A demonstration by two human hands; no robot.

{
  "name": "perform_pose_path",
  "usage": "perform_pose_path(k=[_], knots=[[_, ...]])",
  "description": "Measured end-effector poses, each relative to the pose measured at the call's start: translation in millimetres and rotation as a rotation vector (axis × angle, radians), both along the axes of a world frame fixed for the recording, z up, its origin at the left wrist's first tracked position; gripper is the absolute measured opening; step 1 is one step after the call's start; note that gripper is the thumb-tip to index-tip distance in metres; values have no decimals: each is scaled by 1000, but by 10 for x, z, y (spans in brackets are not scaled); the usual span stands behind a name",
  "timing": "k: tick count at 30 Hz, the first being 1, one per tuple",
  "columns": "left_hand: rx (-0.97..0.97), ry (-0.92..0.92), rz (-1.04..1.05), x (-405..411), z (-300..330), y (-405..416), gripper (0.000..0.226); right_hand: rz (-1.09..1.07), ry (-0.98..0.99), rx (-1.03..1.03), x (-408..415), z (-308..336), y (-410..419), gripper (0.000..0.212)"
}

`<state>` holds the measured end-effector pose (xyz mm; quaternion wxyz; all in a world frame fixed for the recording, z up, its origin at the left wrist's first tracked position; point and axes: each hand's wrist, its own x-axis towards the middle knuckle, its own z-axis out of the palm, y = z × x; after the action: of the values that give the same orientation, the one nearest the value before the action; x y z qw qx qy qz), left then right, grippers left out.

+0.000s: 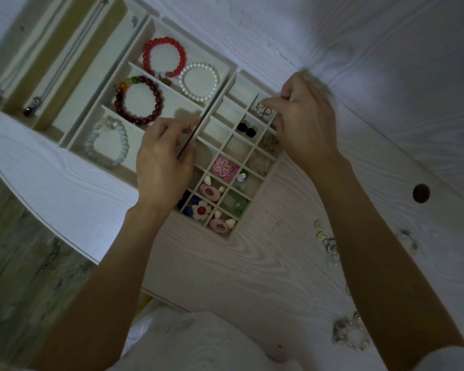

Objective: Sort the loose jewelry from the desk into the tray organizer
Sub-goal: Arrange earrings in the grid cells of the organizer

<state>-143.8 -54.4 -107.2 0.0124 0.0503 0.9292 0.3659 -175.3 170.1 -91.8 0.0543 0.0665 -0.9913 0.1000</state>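
Right hand [303, 121] pinches something tiny over the tray's [255, 199] far corner cell, left hand [162, 162] grips its edge. Loose earrings [328, 243] wait on the desk [252, 269]; they'd tangle if grabbed together.

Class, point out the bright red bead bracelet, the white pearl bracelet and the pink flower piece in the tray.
bright red bead bracelet [146, 53], head view, left beads.
white pearl bracelet [198, 98], head view, bottom pearls.
pink flower piece [221, 166], head view, centre.

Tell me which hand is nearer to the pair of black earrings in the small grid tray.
The right hand. Its fingers hover just beyond the black earrings, over the neighbouring compartment. The left hand sits farther off, at the tray's opposite edge by the divider.
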Motion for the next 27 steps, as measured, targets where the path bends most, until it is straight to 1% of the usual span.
perform_pose_path(k=[5, 9, 18, 21, 24, 26, 27], knots=[[-8, 13, -10, 0, -7, -4, 39, 13, -27, 11, -31, -49, 2, 34], [-9, 13, -11, -1, 2, -5, 39, 28, -46, -6, -39, -48, 9, 29], [-10, 15, -19, -10, 7, -8, 38, -10, -10, -66, -7, 1, 21, 30], [-23, 25, -21, -8, -1, -11, 37, -43, -5, -119, 49, 44, 31, 30], [-53, 67, -31, 26, 49, 23, 31, -102, 16, -212, 201, 129, 104, 30], [-76, 124, -97, 87, 113, 95, 30, -128, 40, -268, 417, 197, 171, 26], [-81, 150, -161, 142, 155, 156, 31, -130, 49, -272, 582, 239, 214, 22]])
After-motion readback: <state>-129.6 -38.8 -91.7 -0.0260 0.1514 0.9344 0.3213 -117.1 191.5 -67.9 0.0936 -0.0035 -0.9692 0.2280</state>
